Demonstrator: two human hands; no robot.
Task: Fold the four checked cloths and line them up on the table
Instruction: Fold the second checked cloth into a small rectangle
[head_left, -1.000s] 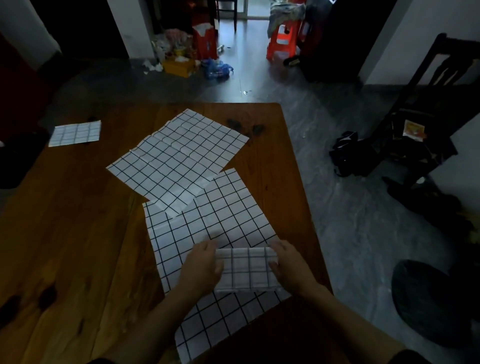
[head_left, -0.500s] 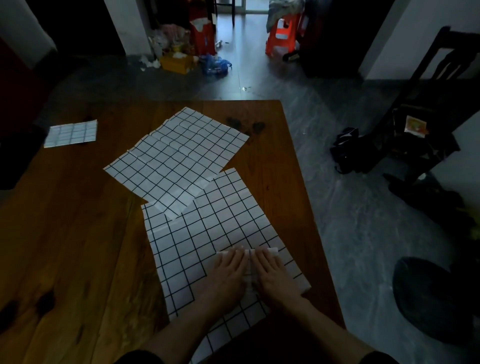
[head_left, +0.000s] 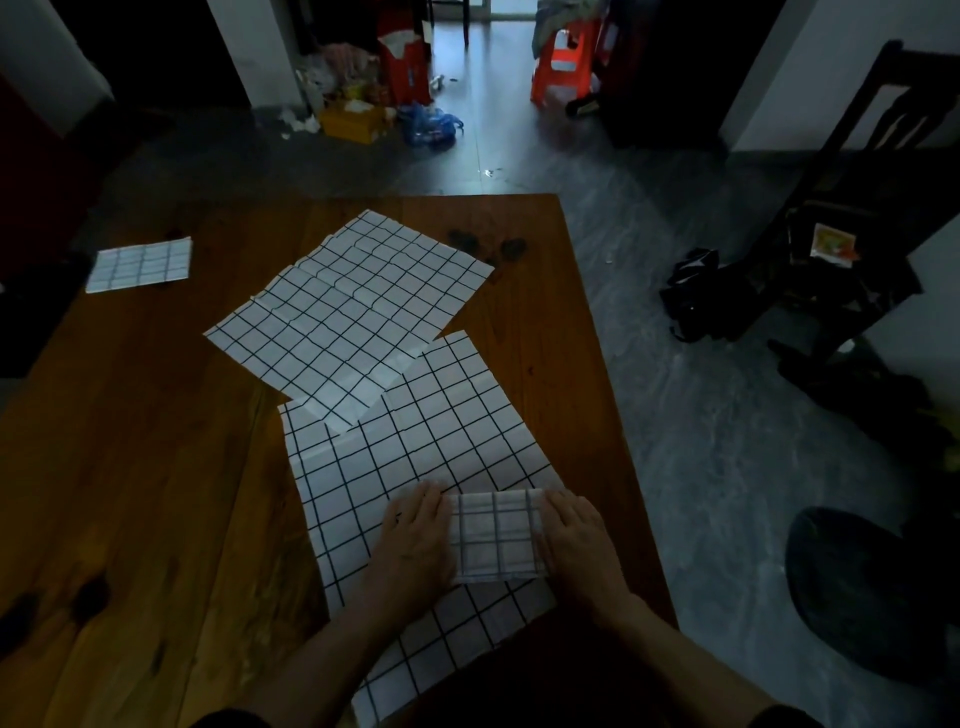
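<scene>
Low in the frame, the left hand (head_left: 415, 535) and right hand (head_left: 574, 535) lay flat and apart on opposite side edges of the folded cloth (head_left: 496, 535), which rested on an open cloth (head_left: 415, 467) near the table (head_left: 130, 467) right edge, bare wood at left.

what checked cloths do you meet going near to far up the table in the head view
small folded cloth between the hands → large flat cloth under it → second flat cloth → folded cloth at the far left

White cloths (head_left: 415, 441) with black check lie on a brown wooden table (head_left: 130, 467).
</scene>
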